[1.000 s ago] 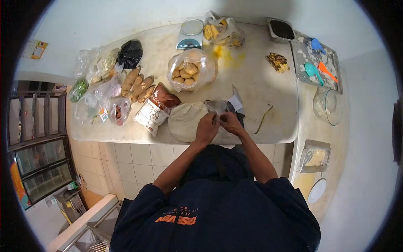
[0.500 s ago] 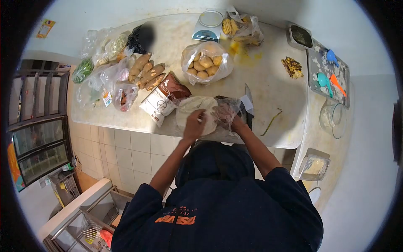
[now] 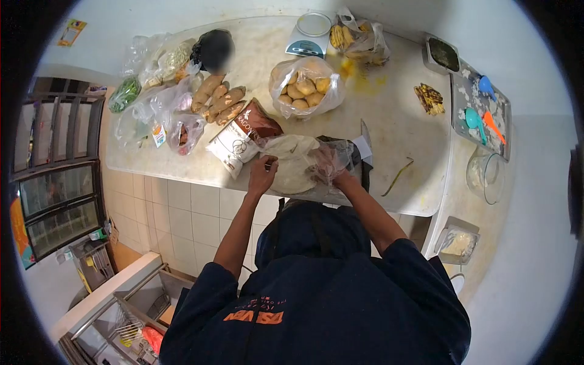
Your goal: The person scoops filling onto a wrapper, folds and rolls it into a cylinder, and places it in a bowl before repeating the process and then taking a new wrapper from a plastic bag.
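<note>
A clear plastic bag [image 3: 294, 167] with a pale, flat, round mass in it lies at the table's front edge. At its left edge is my left hand [image 3: 263, 176], its fingers curled in a pinch on the plastic. My right hand [image 3: 327, 163] shows blurred through the film on the bag's right side, its fingers stretched out to the left. Left of the bag lies a brown and white printed packet [image 3: 243, 140]. A knife [image 3: 365, 131] and a white slip [image 3: 363, 148] lie just right of my right hand, beside something dark.
Behind the bag stands a plastic bag of round brown potatoes [image 3: 306, 91]. Long tubers [image 3: 222, 100] and bagged vegetables [image 3: 125, 94] lie left. A kitchen scale [image 3: 307, 39] and bananas [image 3: 344, 38] stand at the back. Right are a metal tray [image 3: 480, 137] and a glass bowl [image 3: 486, 176].
My left hand has moved left, from over the pale mass to the bag's left edge. My right hand stays under the plastic. The whole view has shifted slightly.
</note>
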The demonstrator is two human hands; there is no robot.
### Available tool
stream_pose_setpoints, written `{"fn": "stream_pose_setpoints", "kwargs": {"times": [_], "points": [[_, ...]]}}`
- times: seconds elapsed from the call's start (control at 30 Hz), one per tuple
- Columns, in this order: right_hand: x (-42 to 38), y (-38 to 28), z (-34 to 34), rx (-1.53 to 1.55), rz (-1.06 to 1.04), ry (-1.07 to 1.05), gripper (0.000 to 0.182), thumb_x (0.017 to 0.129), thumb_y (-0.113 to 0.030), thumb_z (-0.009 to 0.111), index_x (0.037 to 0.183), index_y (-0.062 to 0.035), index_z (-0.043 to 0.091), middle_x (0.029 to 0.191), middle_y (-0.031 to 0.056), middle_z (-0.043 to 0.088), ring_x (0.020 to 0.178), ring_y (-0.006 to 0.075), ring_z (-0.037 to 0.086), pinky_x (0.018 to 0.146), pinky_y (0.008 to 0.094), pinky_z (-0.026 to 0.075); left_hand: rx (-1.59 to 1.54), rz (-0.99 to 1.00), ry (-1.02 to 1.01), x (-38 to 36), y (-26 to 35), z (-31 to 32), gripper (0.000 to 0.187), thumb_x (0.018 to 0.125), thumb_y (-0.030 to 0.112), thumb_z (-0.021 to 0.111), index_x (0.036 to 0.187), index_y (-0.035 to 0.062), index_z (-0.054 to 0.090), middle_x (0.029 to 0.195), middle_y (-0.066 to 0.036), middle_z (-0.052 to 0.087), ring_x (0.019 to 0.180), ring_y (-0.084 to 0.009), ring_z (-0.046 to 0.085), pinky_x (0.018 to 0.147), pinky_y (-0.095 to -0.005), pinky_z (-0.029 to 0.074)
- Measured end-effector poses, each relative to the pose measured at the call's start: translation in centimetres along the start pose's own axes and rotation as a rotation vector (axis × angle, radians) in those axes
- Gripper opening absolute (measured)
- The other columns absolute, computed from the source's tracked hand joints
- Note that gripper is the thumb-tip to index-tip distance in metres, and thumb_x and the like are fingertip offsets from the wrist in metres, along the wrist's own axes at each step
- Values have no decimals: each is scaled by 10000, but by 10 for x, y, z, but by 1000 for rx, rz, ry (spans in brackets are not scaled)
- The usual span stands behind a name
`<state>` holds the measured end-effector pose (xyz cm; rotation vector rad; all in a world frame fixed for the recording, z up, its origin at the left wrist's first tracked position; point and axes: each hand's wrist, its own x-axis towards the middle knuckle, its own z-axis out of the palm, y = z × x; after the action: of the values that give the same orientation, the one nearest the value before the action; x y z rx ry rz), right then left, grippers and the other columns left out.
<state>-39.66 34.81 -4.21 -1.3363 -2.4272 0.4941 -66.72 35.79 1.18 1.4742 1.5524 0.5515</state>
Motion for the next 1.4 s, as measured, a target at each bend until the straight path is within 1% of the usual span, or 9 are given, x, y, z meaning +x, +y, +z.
{"fn": "stream_pose_setpoints", "kwargs": {"times": [0.2, 0.3, 0.4, 0.6, 0.7, 0.9, 1.0, 1.1, 1.4], "points": [[-1, -17, -2, 59, 95, 59, 530, 808, -421, 639, 1227, -107, 557, 1232, 110, 558, 1158, 313, 475, 968, 480, 370, 8, 21, -18, -4, 5, 8, 214, 894, 142, 629, 1033, -12, 684, 856, -143, 718, 740, -209, 698, 728, -326, 544], [0, -21, -8, 71, 133, -100, 518, 856, -401, 627, 1256, -79, 561, 1249, 181, 525, 1179, 386, 476, 1018, 509, 369, 1, 13, -25, -6, 7, 10, 218, 895, 148, 632, 1037, -8, 687, 868, -145, 720, 752, -211, 700, 733, -327, 546], [-2, -27, -4, 115, 193, -48, 486, 866, -407, 616, 1243, -103, 575, 1228, 185, 539, 1173, 369, 482, 1004, 502, 371, 1, 11, -37, -7, 6, 11, 221, 895, 155, 637, 1040, -3, 690, 883, -147, 723, 763, -216, 702, 736, -329, 547], [-2, -9, 17, -111, -137, 11, 298, 897, -327, 550, 1121, -141, 613, 1134, 106, 601, 1144, 314, 516, 958, 475, 383, 10, 8, -57, -6, 4, 12, 230, 896, 158, 639, 1057, 2, 690, 921, -155, 724, 779, -226, 704, 750, -339, 549], [0, -13, 10, -132, -110, -25, 252, 897, -287, 529, 1067, -120, 612, 1073, 79, 615, 1076, 292, 565, 918, 451, 422, 13, 26, -51, -6, 3, 14, 229, 896, 158, 638, 1056, 2, 691, 930, -157, 723, 780, -228, 704, 754, -343, 549], [3, -10, -16, 779, 144, -164, 256, 966, -290, 526, 1083, -75, 600, 1000, 91, 627, 898, 273, 603, 802, 367, 491, 19, 98, -17, -7, 3, 17, 223, 891, 151, 645, 1046, -3, 690, 924, -155, 719, 789, -227, 694, 751, -345, 537], [-1, -6, -21, 713, 155, -226, 307, 1003, -336, 505, 1107, -59, 592, 995, 98, 637, 849, 251, 592, 786, 355, 486, 43, 113, 1, -7, 0, 18, 218, 883, 143, 651, 1041, -3, 690, 919, -152, 714, 802, -225, 684, 766, -344, 532], [-13, -8, -42, 726, 128, -78, 304, 995, -331, 542, 1117, -58, 601, 995, 84, 652, 820, 200, 586, 740, 351, 478, 56, 122, 11, -6, -7, 20, 215, 876, 138, 657, 1036, -1, 691, 916, -149, 710, 808, -227, 676, 779, -341, 528], [-56, 1, -82, 925, 747, 165, 249, 884, -216, 717, 1019, -25, 632, 928, 59, 650, 868, 174, 606, 834, 307, 487, 81, 86, 23, -5, -14, 14, 212, 871, 139, 657, 1032, 7, 692, 913, -141, 707, 811, -223, 675, 775, -339, 529]]}}
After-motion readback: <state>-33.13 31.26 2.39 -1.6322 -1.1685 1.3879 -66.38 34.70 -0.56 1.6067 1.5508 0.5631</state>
